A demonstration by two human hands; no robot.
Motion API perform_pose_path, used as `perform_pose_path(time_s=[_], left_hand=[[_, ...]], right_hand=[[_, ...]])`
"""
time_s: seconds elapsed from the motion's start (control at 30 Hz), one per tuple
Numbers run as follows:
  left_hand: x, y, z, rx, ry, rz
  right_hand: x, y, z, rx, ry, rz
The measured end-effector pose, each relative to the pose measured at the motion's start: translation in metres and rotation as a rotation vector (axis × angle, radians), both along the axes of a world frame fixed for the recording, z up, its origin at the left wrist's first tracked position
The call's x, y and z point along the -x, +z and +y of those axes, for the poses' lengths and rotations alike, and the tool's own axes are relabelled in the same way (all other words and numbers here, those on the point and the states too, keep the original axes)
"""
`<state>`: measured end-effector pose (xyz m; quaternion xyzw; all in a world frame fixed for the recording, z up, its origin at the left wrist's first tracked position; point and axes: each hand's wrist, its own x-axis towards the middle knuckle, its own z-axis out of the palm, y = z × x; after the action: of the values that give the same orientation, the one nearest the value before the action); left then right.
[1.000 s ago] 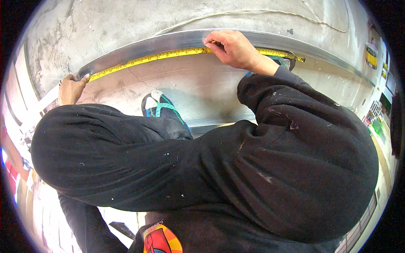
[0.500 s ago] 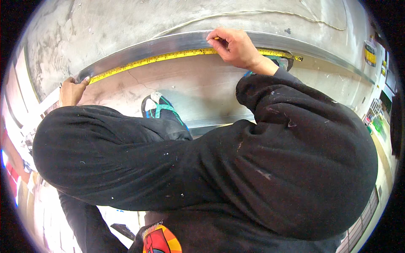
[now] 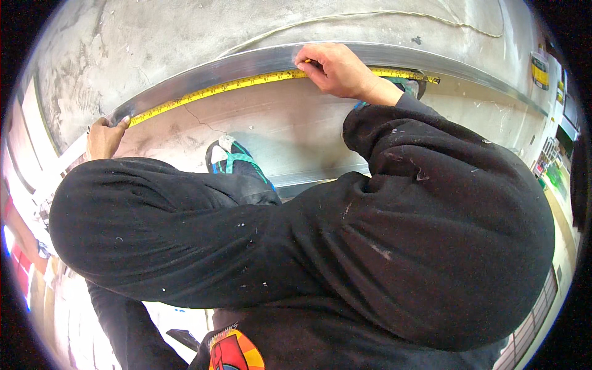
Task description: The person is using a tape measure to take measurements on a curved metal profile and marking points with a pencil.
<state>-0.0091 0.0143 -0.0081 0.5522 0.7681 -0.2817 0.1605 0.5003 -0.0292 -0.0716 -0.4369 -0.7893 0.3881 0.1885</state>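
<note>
left grip (image 3: pixel 106 137): yellow tape (image 3: pixel 213 91) end | right grip (image 3: pixel 338 71): thin stick (image 3: pixel 309 60), at metal bar (image 3: pixel 246 65)

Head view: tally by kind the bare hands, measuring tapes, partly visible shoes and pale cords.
Hands, left hand and right hand: 2
Yellow measuring tape: 1
Shoes, left shoe and right shoe: 2
Pale cord: 1
Total: 6

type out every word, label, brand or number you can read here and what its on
Yellow tape measure blade: black markings along it, figures too small to read reliably.
Black top: short line of lettering beside a red, orange and yellow print; I won't copy it out.
Container at the right: yellow-and-black label, print too small and blurred to read.
</note>
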Motion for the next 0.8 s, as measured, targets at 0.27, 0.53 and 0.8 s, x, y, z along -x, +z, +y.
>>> perform_pose_path(time_s=[0.27, 0.53, 0.8], left_hand=[[-0.0032, 0.0021, 0.0006, -0.004, 0.005, 0.003], [-0.0070, 0.0049, 0.0013, 0.015, 0.025, 0.007], [-0.0053, 0.0033, 0.0010, 0.011, 0.013, 0.005]], right_hand=[[0.0000, 0.0007, 0.0004, 0.024, 0.008, -0.034], [-0.0001, -0.0012, 0.0002, -0.004, 0.008, -0.034], [0.0018, 0.0012, 0.0010, 0.007, -0.001, -0.032]])
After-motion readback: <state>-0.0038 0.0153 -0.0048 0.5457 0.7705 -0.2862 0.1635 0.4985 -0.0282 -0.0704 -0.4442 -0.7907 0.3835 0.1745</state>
